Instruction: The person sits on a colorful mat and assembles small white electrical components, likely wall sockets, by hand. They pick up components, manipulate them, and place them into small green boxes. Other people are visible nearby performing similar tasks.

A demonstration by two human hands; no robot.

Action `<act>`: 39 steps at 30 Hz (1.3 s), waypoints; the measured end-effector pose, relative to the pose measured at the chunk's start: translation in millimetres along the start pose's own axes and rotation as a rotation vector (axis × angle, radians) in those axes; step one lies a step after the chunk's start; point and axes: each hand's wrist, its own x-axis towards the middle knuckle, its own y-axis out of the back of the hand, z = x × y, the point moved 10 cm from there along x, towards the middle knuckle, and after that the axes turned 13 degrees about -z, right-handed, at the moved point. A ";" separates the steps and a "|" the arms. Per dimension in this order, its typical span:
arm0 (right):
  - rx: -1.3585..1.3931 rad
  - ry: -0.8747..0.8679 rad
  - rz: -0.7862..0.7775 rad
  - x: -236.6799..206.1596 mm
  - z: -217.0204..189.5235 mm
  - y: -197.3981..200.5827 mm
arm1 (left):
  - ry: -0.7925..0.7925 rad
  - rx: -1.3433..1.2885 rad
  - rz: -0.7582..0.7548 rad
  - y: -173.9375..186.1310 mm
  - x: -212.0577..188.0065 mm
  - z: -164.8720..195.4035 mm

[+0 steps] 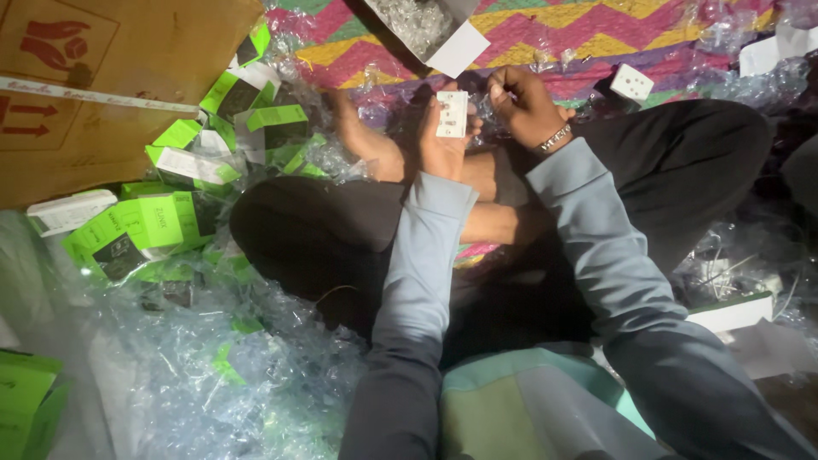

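A: What is held by the left hand [443, 140]?
B: A small white charger [452, 113] is gripped there, over the crossed legs.
A: And the right hand [521, 102]?
B: Curled closed on clear plastic wrap [486, 109] just right of it.

A big brown cardboard box [102, 85] sits at the top left. Just below it lies a heap of green and black little boxes [170, 213]. Lots of clear plastic wrappers [213, 366] cover the floor at the lower left. A bright zigzag mat [545, 34] lies at the top. A small white plug [631, 83] rests on it. An open box of clear bits [422, 25] sits near the top middle.
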 end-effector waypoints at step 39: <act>-0.459 0.409 0.508 -40.8 -207.1 -9.9 | -0.187 0.335 0.222 11.2 -7.7 12.9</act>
